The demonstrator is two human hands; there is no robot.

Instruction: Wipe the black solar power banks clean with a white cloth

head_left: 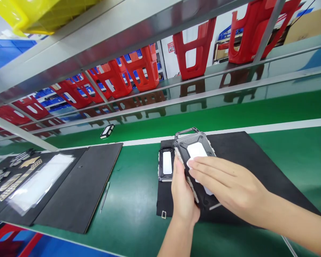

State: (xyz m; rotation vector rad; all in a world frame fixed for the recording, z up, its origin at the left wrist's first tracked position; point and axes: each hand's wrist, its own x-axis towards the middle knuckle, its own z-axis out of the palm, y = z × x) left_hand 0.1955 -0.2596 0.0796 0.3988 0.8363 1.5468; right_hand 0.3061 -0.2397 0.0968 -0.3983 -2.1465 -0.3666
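Note:
My left hand (183, 194) holds a dark grey framed device (186, 142) by its left side, tilted above a black mat (230, 142). The device has a white panel (196, 150) and a loop handle at its top. My right hand (230, 182) lies over the device, its fingers together and fingertips on the white panel, with a small white piece under them that is hard to make out. Just left of the held device, a second black device (167, 165) with a white panel lies on the mat. A small metal frame (164, 214) rests at the mat's lower left corner.
A thin tool (105, 197) lies on the green table (136, 185). To the left are black boards (77, 185) with clear plastic sheets (41, 182) and parts. Another small device (107, 131) sits farther back. Red stools (195, 50) stand behind a metal rail; a metal beam crosses above.

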